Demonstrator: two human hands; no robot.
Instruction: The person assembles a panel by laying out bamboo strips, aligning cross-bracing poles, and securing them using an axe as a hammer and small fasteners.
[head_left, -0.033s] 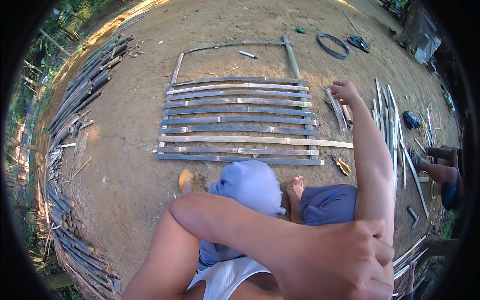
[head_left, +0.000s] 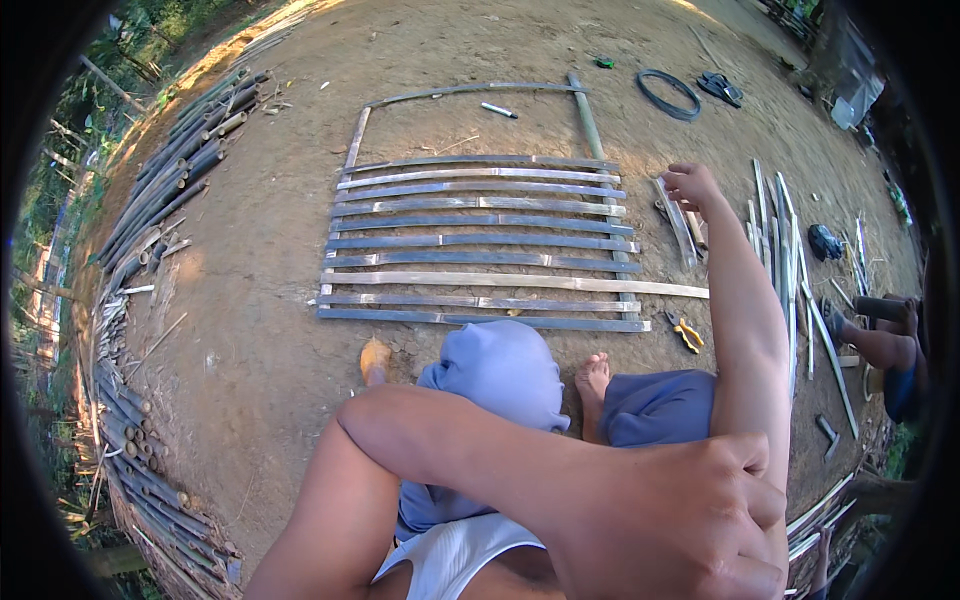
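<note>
My left hand (head_left: 690,515) is reached across my body, its curled fingers closed against my right arm near the elbow. What lies under those fingers is hidden. My right arm stretches forward, and my right hand (head_left: 692,187) hangs in the air with loosely bent fingers and nothing in them. Below and beside it, short split bamboo pieces (head_left: 678,225) lie on the ground. In front of me a flat bamboo frame (head_left: 588,125) carries several crosswise bamboo slats (head_left: 480,241). One pale slat (head_left: 655,288) sticks out past the frame's right side.
Yellow-handled pliers (head_left: 688,335) lie by my foot, and a marker (head_left: 499,110) inside the frame. A wire coil (head_left: 667,95) is at the far right. Bamboo poles (head_left: 190,160) are stacked left; long strips (head_left: 790,240) lie right. Another person's leg (head_left: 868,350) shows at the right edge.
</note>
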